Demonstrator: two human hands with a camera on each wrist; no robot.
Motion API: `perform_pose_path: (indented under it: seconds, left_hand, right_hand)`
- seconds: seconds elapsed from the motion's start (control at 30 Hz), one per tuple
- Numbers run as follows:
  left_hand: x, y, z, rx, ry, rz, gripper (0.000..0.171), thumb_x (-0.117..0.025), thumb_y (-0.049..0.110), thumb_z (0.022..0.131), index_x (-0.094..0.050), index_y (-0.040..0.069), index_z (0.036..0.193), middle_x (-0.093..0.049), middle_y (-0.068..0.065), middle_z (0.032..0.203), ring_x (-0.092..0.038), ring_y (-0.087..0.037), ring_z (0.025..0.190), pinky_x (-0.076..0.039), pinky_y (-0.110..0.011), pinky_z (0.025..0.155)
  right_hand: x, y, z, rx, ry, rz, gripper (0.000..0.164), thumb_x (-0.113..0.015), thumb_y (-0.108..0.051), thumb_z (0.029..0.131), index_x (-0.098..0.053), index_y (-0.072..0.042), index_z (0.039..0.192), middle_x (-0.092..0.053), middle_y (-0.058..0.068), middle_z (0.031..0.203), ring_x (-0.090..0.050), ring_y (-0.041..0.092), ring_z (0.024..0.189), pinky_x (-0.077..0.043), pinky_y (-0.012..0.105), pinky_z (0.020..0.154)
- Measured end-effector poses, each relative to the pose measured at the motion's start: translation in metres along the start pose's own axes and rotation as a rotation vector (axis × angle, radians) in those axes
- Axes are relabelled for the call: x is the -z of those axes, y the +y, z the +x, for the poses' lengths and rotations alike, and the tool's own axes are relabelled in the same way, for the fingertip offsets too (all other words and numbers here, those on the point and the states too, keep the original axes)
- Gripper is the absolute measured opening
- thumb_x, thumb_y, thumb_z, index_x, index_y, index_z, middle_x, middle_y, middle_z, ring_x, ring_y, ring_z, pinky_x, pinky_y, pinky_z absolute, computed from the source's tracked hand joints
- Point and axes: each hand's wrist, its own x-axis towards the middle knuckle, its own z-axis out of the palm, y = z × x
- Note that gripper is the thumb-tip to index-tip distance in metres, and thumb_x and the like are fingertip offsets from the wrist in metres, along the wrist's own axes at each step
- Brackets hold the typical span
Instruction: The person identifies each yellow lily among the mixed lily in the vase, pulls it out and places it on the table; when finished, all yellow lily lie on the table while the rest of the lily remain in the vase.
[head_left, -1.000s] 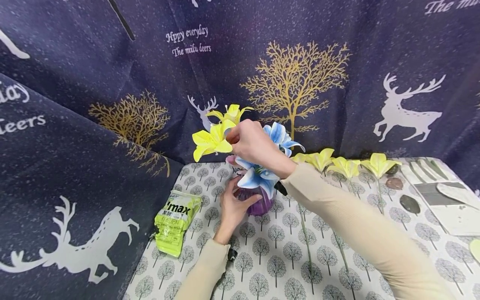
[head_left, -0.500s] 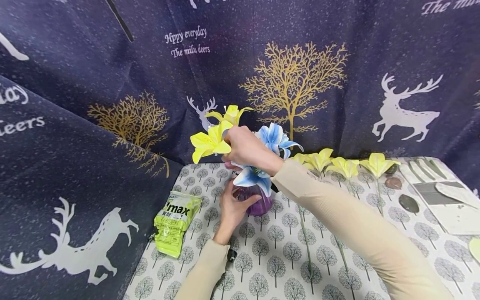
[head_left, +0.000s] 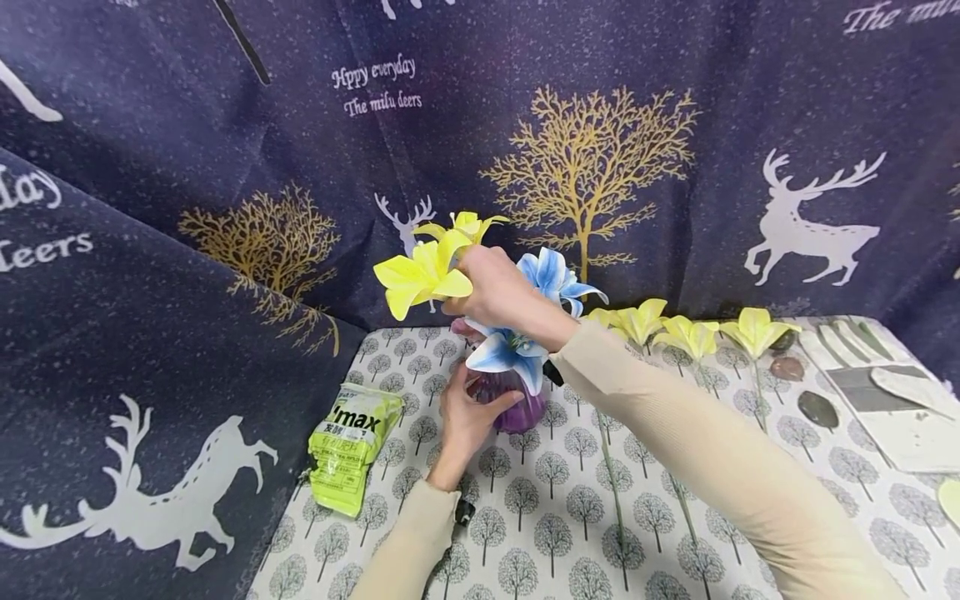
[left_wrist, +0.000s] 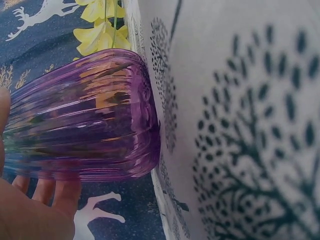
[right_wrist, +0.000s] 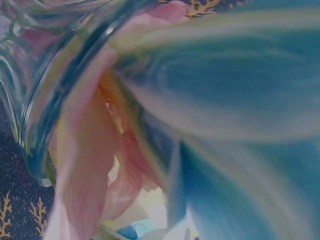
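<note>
The left hand (head_left: pixel 467 414) curls its fingers and thumb round the purple vase (head_left: pixel 521 414), upright on the patterned tabletop (head_left: pixel 551 554). The right hand (head_left: pixel 501 290), fingers bent in above the vase, seems to grip the front yellow lily (head_left: pixel 417 277) just behind its bloom, though the fingertips are hidden. Blue lilies (head_left: pixel 508 357) lean out nearby; a green packet (head_left: pixel 351 450) lies left of the vase.

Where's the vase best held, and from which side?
Probably the ribbed body of the vase, wrapped from the left, where the left grip holds it. It stands upright, and a blue flower hangs over its upper front, leaving the left side clearer.
</note>
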Motion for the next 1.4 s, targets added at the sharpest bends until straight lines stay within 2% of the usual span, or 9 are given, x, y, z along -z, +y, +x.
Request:
perform_pose_path:
  seconds: [0.07, 0.27, 0.5, 0.63, 0.8, 0.9, 1.0, 1.23, 1.4]
  left_hand:
    - [0.000, 0.000, -0.001, 0.010, -0.001, -0.002, 0.075, -0.094, 0.044, 0.063, -0.059, 0.018, 0.124, -0.074, -0.009, 0.118, -0.071, -0.030, 0.112, -0.057, -0.048, 0.101]
    - [0.000, 0.000, 0.000, 0.031, 0.013, 0.039, 0.084, -0.094, 0.047, 0.062, -0.058, 0.025, 0.135, -0.073, -0.008, 0.122, -0.068, -0.028, 0.113, -0.051, -0.053, 0.102]
    - [-0.001, 0.001, 0.002, 0.036, 0.006, -0.026, 0.087, -0.096, 0.041, 0.060, -0.058, 0.025, 0.136, -0.071, -0.008, 0.125, -0.066, -0.028, 0.116, -0.052, -0.052, 0.103]
    - [-0.002, 0.002, 0.002, 0.031, 0.005, -0.047, 0.086, -0.096, 0.039, 0.060, -0.058, 0.023, 0.135, -0.070, -0.009, 0.125, -0.066, -0.028, 0.115, -0.053, -0.050, 0.102]
    - [-0.003, 0.002, 0.004, 0.015, -0.005, -0.054, 0.084, -0.096, 0.038, 0.061, -0.059, 0.018, 0.134, -0.069, -0.008, 0.124, -0.065, -0.026, 0.115, -0.055, -0.046, 0.102]
    - [-0.003, 0.001, 0.004, 0.001, -0.012, -0.060, 0.083, -0.096, 0.038, 0.062, -0.058, 0.015, 0.133, -0.068, -0.008, 0.125, -0.064, -0.025, 0.116, -0.056, -0.042, 0.103]
    - [-0.003, 0.000, 0.003, -0.008, -0.010, -0.079, 0.082, -0.096, 0.035, 0.063, -0.058, 0.012, 0.132, -0.067, -0.009, 0.127, -0.063, -0.025, 0.117, -0.057, -0.039, 0.103]
    - [-0.003, 0.001, 0.001, -0.025, 0.004, -0.016, 0.082, -0.095, 0.038, 0.063, -0.058, 0.011, 0.131, -0.068, -0.012, 0.124, -0.066, -0.027, 0.115, -0.059, -0.040, 0.100]
    - [-0.003, 0.002, 0.000, -0.011, 0.018, 0.010, 0.084, -0.096, 0.040, 0.060, -0.059, 0.012, 0.130, -0.069, -0.012, 0.122, -0.067, -0.027, 0.113, -0.060, -0.039, 0.099]
  right_hand:
    - [0.002, 0.000, -0.003, -0.004, 0.018, 0.037, 0.013, -0.078, -0.020, 0.086, -0.069, -0.019, 0.094, -0.061, -0.002, 0.083, -0.054, 0.018, 0.076, -0.047, 0.028, 0.071]
    - [0.010, 0.000, -0.013, -0.009, 0.119, 0.125, 0.026, -0.079, -0.027, 0.086, -0.059, -0.018, 0.072, -0.048, -0.004, 0.061, -0.046, 0.014, 0.057, -0.040, 0.024, 0.054]
    - [0.025, -0.001, -0.032, -0.047, 0.279, 0.266, 0.025, -0.078, -0.031, 0.087, -0.066, -0.016, 0.071, -0.048, -0.005, 0.057, -0.043, 0.014, 0.052, -0.036, 0.026, 0.052]
    - [0.031, 0.002, -0.042, -0.015, 0.365, 0.368, 0.024, -0.078, -0.026, 0.087, -0.066, -0.014, 0.070, -0.048, -0.003, 0.056, -0.041, 0.014, 0.051, -0.036, 0.026, 0.051]
    - [0.034, 0.009, -0.051, -0.017, 0.477, 0.405, 0.015, -0.077, -0.024, 0.086, -0.073, -0.014, 0.075, -0.061, 0.002, 0.059, -0.041, 0.009, 0.047, -0.038, 0.026, 0.049]
    - [0.035, 0.011, -0.057, -0.040, 0.516, 0.478, 0.010, -0.077, -0.023, 0.086, -0.079, -0.013, 0.084, -0.076, 0.005, 0.073, -0.053, 0.005, 0.053, -0.044, 0.024, 0.052]
    - [0.036, 0.013, -0.063, -0.034, 0.562, 0.563, 0.011, -0.078, -0.022, 0.086, -0.080, -0.011, 0.086, -0.080, 0.004, 0.084, -0.064, 0.003, 0.066, -0.050, 0.022, 0.060]
    - [0.039, 0.020, -0.076, 0.029, 0.726, 0.621, 0.012, -0.080, -0.019, 0.086, -0.080, -0.007, 0.086, -0.079, 0.002, 0.081, -0.069, 0.011, 0.071, -0.055, 0.024, 0.068]
    - [0.039, 0.027, -0.086, 0.067, 0.826, 0.742, 0.009, -0.080, -0.012, 0.085, -0.080, -0.003, 0.085, -0.078, -0.002, 0.079, -0.074, 0.014, 0.075, -0.060, 0.025, 0.073]
